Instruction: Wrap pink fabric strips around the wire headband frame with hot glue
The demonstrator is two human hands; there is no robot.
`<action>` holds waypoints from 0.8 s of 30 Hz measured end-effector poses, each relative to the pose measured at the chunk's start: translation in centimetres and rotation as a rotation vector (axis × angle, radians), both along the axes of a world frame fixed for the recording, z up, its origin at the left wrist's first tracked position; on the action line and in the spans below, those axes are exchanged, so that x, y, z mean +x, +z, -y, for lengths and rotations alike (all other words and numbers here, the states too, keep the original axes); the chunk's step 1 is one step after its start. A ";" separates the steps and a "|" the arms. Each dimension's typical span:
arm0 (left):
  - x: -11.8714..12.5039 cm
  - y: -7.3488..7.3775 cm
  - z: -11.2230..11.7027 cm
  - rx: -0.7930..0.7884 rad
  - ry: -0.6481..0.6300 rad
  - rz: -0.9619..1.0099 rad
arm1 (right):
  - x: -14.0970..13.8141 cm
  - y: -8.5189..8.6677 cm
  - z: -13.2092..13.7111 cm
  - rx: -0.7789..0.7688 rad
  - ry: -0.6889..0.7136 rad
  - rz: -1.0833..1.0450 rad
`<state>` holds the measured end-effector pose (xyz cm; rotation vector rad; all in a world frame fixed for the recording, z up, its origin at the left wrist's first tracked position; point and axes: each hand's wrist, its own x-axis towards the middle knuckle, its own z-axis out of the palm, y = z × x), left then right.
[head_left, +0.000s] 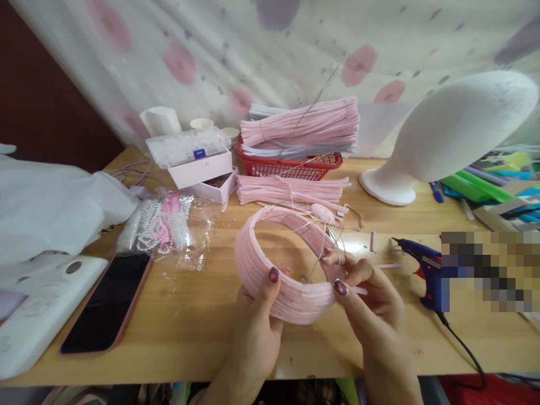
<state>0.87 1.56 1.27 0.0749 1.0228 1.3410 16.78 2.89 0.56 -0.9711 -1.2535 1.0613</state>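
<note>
A wide ring of pink pipe cleaners (253, 253), laid in rows like a band, is held tilted above the table. My left hand (261, 315) grips its near left wall, thumb over the rim and fingers underneath. My right hand (373, 304) pinches the band's right side between thumb and fingers. A pale strip end sticks out by the right fingers. Behind the band, a small pink oval piece (323, 212) lies among thin wires. A bundle of pink pipe cleaners (291, 190) rests farther back.
A blue glue gun (422, 264) stands at the right, its cord running off the front edge. A white mannequin head (455, 129) and red basket (291, 166) of pipe cleaners are behind. At left lie a phone (107, 301), bagged pearl beads (166, 222) and white boxes (200, 169).
</note>
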 end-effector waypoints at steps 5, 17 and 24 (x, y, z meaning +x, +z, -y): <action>-0.1 -0.5 -0.2 0.080 -0.107 0.004 | 0.5 -0.1 -0.2 -0.010 -0.053 0.065; -2.9 -2.4 1.5 0.616 0.027 -1.172 | 2.3 0.5 -0.1 -0.022 -0.084 0.153; -3.4 -2.3 0.8 0.691 -0.251 -1.070 | 1.2 0.7 0.1 0.040 -0.083 0.190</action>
